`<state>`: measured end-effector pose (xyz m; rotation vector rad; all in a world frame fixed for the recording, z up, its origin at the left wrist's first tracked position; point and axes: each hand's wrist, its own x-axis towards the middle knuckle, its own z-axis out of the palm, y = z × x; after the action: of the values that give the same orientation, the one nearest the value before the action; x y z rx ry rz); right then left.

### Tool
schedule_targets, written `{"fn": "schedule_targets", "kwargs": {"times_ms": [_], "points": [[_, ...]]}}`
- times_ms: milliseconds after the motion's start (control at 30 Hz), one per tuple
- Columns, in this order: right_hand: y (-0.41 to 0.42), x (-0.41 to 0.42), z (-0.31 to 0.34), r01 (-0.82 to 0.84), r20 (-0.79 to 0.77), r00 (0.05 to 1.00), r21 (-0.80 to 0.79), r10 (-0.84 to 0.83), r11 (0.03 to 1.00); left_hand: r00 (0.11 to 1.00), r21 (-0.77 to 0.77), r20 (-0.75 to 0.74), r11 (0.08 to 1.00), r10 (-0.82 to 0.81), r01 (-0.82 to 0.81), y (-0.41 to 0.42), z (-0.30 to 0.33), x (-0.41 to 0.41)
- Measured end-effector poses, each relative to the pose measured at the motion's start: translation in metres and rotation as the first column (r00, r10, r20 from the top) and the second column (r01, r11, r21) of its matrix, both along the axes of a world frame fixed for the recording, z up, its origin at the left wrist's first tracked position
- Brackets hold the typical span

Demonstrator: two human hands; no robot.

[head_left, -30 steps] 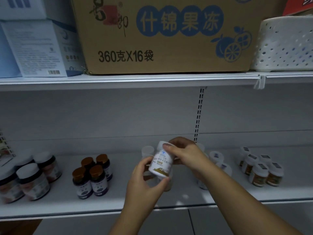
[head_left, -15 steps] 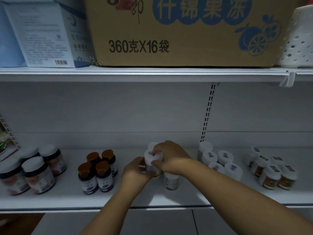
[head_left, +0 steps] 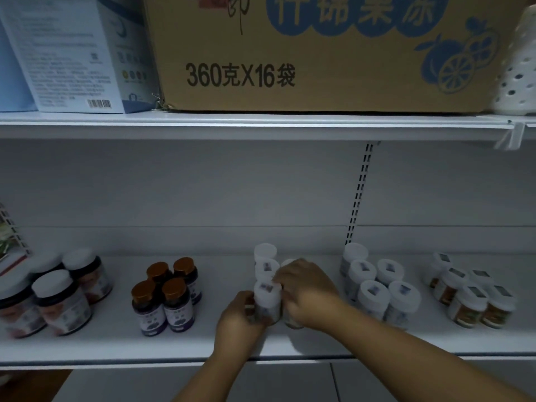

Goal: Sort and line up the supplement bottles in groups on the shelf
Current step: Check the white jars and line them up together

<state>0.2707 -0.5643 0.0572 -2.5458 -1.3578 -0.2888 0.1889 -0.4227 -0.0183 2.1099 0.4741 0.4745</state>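
A white-capped supplement bottle point(head_left: 267, 301) stands on the white shelf point(head_left: 116, 348) at the front of a short row of like bottles point(head_left: 265, 258). My left hand point(head_left: 239, 320) grips its left side. My right hand point(head_left: 304, 291) curls over the top of the bottle beside it, which is mostly hidden. Four groups stand along the shelf: dark jars with white lids point(head_left: 61, 303) at the left, brown-capped dark bottles point(head_left: 165, 294), a white-capped cluster point(head_left: 377, 285) to the right, and small orange-labelled bottles point(head_left: 470, 297) at the far right.
The upper shelf point(head_left: 261, 124) carries a large cardboard box point(head_left: 319, 53), a pale blue carton point(head_left: 72, 53) and a white perforated basket point(head_left: 519, 68). A slotted upright point(head_left: 359, 195) runs down the back wall. Bare shelf lies between the brown-capped bottles and my hands.
The bottle I held up and turned in both hands has come down onto the shelf at the front of the white-capped row. Both hands stay on the bottles.
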Motion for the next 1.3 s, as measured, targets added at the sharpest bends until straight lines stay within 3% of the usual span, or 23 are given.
{"fn": "schedule_targets", "kwargs": {"times_ms": [67,167,300,533,633,700,767,833,933,1033,1300], "points": [[-0.01,0.006,0.008,0.18,-0.075,0.982,0.094,-0.173,0.979,1.0,-0.039,-0.011,0.999,-0.014,0.014,0.001,0.005,-0.002],[-0.032,0.008,0.011,0.324,-0.221,0.93,0.111,-0.294,0.94,0.995,-0.11,-0.084,0.993,-0.05,0.041,0.008,0.017,-0.009],[-0.033,-0.004,0.007,0.357,-0.247,0.897,-0.085,-0.367,0.93,1.0,-0.068,0.003,0.998,0.009,-0.009,0.016,0.033,-0.012],[-0.026,-0.021,0.014,0.39,-0.303,0.868,-0.074,-0.394,0.918,0.992,-0.005,0.121,0.999,-0.041,0.042,-0.002,0.067,-0.007],[-0.03,-0.022,0.017,0.417,-0.315,0.866,0.03,-0.387,0.908,0.988,-0.002,0.134,0.997,-0.075,0.076,-0.011,0.081,-0.006],[-0.035,-0.022,0.029,0.471,-0.371,0.846,0.186,-0.382,0.863,0.988,-0.084,0.13,0.992,-0.086,0.098,-0.016,0.092,-0.006],[-0.042,-0.02,0.047,0.53,-0.497,0.809,0.388,-0.312,0.754,0.982,-0.183,0.127,0.97,-0.138,0.16,-0.022,0.104,-0.009],[-0.053,-0.022,0.065,0.58,-0.658,0.747,0.579,-0.091,0.573,0.959,-0.305,0.129,0.91,-0.254,0.282,-0.03,0.12,-0.015],[-0.07,-0.038,0.084,0.644,-0.732,0.646,0.675,0.217,0.36,0.912,-0.552,0.222,0.726,-0.346,0.41,-0.048,0.146,-0.025],[-0.082,-0.055,0.093,0.656,-0.732,0.583,0.68,0.351,0.327,0.893,-0.589,0.333,0.673,-0.304,0.448,-0.058,0.161,-0.034],[-0.1,-0.067,0.101,0.61,-0.735,0.526,0.677,0.428,0.411,0.864,-0.488,0.402,0.728,-0.302,0.482,-0.067,0.166,-0.047]]}}
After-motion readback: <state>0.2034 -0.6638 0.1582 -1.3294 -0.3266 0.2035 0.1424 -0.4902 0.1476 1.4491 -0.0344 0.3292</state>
